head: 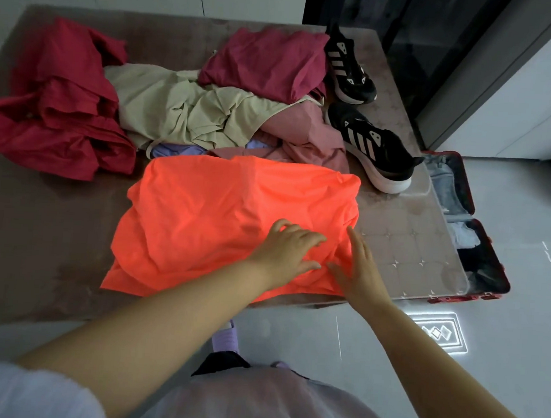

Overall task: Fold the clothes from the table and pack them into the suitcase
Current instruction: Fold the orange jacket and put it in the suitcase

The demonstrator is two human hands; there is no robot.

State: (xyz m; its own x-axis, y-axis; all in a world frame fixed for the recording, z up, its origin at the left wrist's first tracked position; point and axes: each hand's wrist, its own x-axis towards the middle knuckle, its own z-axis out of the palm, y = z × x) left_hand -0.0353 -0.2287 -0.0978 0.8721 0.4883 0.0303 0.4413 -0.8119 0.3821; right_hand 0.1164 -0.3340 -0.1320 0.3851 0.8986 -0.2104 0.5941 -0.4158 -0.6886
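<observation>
On the table [54, 226] lies the orange shirt [218, 221], close to the front edge. The left hand [289, 249] and right hand [359, 270] lie flat and open on its right side, holding nothing. I think folding is just starting, so next a side needs lifting over. The open suitcase [463, 298] waits on the floor, just right.

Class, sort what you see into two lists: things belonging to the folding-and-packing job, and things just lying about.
Job: orange garment, left hand, right hand, red garment, beige garment, maroon garment, pink garment, suitcase, table.

Lying about: near shoe, far shoe, floor light pattern.
</observation>
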